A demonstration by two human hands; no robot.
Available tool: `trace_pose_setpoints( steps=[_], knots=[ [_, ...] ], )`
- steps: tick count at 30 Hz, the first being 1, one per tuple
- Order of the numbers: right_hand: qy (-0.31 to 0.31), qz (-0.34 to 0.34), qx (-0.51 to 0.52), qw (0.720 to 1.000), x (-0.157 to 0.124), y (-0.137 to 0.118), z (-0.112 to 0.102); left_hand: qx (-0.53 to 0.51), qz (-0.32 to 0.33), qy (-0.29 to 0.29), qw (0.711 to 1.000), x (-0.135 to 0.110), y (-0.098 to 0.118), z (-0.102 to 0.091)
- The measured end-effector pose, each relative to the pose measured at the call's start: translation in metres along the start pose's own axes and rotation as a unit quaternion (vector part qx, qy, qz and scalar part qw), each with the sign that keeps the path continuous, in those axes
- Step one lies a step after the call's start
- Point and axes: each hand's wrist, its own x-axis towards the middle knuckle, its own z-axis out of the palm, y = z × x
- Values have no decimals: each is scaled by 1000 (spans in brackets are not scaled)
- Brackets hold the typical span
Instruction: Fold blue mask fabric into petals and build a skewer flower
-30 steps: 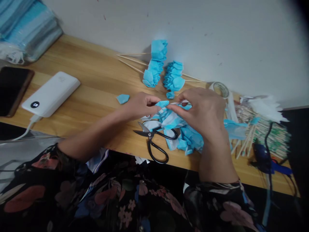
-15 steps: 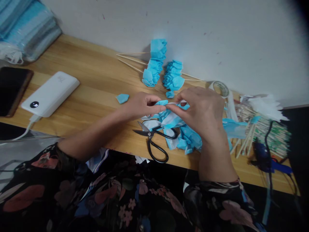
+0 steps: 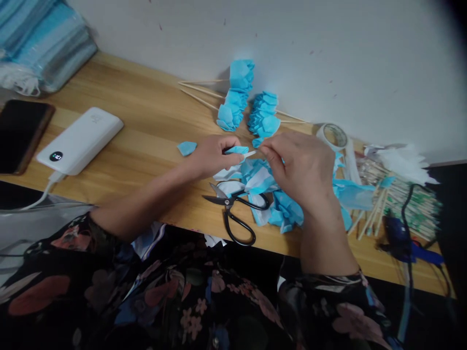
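Between finger and thumb, my left hand (image 3: 215, 156) pinches a small blue fabric piece (image 3: 239, 149). A thin white strip (image 3: 251, 153) runs from it to the fingertips of my right hand (image 3: 295, 163), which are closed on its other end. Whether the strip is part of the fabric piece I cannot tell. Beneath my hands lie loose blue and white fabric pieces (image 3: 286, 214), partly hidden by my right hand. Black-handled scissors (image 3: 228, 201) rest with their blades apart in front of them. A single blue cut piece (image 3: 187, 148) lies left of my left hand.
Blue fabric flowers on sticks (image 3: 233, 104) lie by the wall. A tape roll (image 3: 332, 136), bundled wooden sticks (image 3: 412, 209) and a blue glue gun (image 3: 401, 240) are at right. A power bank (image 3: 82, 141), phone (image 3: 24, 136) and packed masks (image 3: 47, 43) are at left.
My hands have drawn slightly apart, and more of the white strip shows between them. The view has shifted a little.
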Motion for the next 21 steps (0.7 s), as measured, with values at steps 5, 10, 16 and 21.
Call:
trace_pose_setpoints(
  steps=[5, 10, 16, 21],
  knots=[
    [21, 11, 0, 1000, 1, -5, 6, 14, -10, 54, 998, 0, 2, -2],
    [36, 25, 27, 999, -1, -11, 15, 36, 21, 105, 994, -3, 7, -8],
    [40, 50, -2, 998, 10, -20, 9, 73, 48, 158, 984, 3, 9, -15],
    [51, 46, 74, 995, 13, -43, -14, 81, 75, 133, 985, -14, 35, -35]
  ],
)
